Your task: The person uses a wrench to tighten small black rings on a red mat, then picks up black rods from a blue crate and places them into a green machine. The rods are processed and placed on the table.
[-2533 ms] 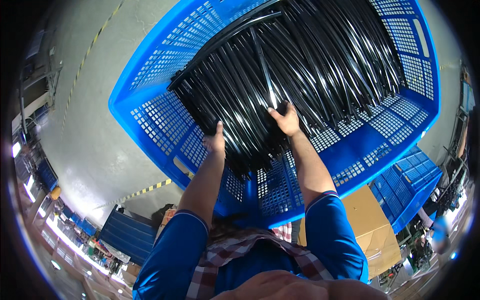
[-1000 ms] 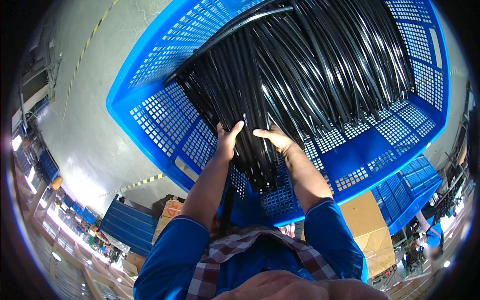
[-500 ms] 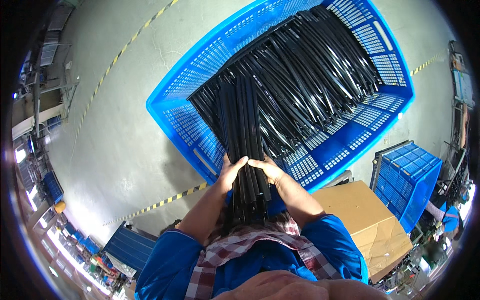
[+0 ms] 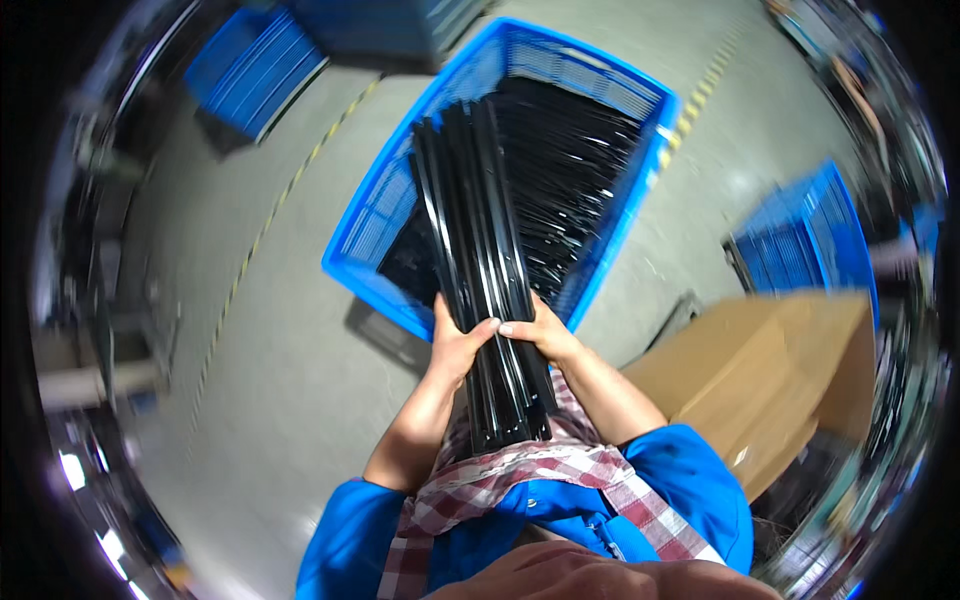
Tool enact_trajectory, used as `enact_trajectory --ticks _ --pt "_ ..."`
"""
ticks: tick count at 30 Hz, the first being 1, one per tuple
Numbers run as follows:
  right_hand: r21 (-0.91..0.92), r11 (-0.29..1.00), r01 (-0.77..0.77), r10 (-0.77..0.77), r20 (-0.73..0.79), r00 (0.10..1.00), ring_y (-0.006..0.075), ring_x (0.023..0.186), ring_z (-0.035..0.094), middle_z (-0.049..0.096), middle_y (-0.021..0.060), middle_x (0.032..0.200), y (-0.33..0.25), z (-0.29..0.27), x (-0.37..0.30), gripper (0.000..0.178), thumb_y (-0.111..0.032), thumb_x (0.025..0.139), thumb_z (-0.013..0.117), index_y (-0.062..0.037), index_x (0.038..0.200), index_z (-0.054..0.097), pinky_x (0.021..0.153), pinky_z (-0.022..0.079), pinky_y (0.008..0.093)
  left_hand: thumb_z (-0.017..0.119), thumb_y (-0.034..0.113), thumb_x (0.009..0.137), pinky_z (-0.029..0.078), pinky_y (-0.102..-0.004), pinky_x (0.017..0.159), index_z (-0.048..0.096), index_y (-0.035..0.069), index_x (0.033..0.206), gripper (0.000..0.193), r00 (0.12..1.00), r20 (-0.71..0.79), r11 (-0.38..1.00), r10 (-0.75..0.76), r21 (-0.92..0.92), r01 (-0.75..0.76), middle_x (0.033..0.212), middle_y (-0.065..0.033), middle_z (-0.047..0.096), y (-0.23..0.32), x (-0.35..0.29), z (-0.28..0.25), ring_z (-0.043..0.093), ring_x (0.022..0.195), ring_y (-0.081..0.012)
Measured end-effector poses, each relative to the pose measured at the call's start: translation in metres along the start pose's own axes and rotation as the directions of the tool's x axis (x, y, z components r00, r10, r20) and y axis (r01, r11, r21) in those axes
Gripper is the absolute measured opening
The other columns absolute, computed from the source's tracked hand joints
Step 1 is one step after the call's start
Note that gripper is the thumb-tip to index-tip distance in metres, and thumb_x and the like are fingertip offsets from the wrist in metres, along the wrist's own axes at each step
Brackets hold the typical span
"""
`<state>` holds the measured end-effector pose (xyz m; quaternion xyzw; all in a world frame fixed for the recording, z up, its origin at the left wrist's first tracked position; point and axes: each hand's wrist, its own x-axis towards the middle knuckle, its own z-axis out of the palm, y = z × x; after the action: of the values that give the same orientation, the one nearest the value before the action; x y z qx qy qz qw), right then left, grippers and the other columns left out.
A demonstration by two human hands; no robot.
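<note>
A bundle of long, glossy black strips (image 4: pixel 478 235) is gripped between my two hands, in front of my body. My left hand (image 4: pixel 457 340) wraps its left side and my right hand (image 4: pixel 540 332) its right side, the thumbs meeting on top. The bundle's far end reaches over a blue perforated plastic crate (image 4: pixel 350 250); its near end lies close to my checked apron. Inside the crate lie many more black strips (image 4: pixel 570 180), side by side. Whether the strips are tubes or solid profiles I cannot make out.
At right stands a brown cardboard box (image 4: pixel 740 370), with a blue crate (image 4: pixel 800 235) behind it. Another blue crate (image 4: pixel 258 75) sits at the far left beside a large grey-blue container (image 4: pixel 375 30). Yellow-black tape (image 4: pixel 290 190) runs along the grey floor.
The bundle has been raised out of the crate toward me, still held by both hands. My view has turned and drawn back, so the crate looks smaller and the cardboard box sits higher.
</note>
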<state>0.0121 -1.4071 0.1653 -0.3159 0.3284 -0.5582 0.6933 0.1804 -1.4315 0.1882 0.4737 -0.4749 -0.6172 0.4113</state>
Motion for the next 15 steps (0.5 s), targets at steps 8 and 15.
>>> enact_trajectory --ticks 8,15 --pt "-0.265 0.878 0.400 -0.464 -0.256 0.848 0.0226 0.121 0.049 0.053 0.0160 0.127 -0.082 0.078 -0.244 0.093 -0.022 0.063 0.088 0.0037 0.137 0.037 0.105 0.038 0.0357 0.081 0.030 0.077 0.034 -0.0393 0.110 0.026 -0.001 0.147 0.094 0.784 0.528 0.917 0.326 0.026 -0.399 0.141 -0.0166 0.043 0.110 -0.178 0.088 0.045 0.128 -0.0295" --pt "-0.419 0.730 0.540 -0.684 -0.437 0.585 0.0235 0.122 0.049 0.052 0.0167 0.131 -0.086 0.118 -0.484 0.102 -0.021 0.061 0.089 0.0036 0.141 0.031 0.107 0.038 0.0355 0.084 0.045 0.071 0.033 -0.0398 0.110 0.018 -0.004 0.149 0.113 0.491 0.807 0.860 0.328 -0.041 -0.508 0.142 -0.0184 0.039 0.108 -0.341 0.173 0.042 0.130 -0.0303"
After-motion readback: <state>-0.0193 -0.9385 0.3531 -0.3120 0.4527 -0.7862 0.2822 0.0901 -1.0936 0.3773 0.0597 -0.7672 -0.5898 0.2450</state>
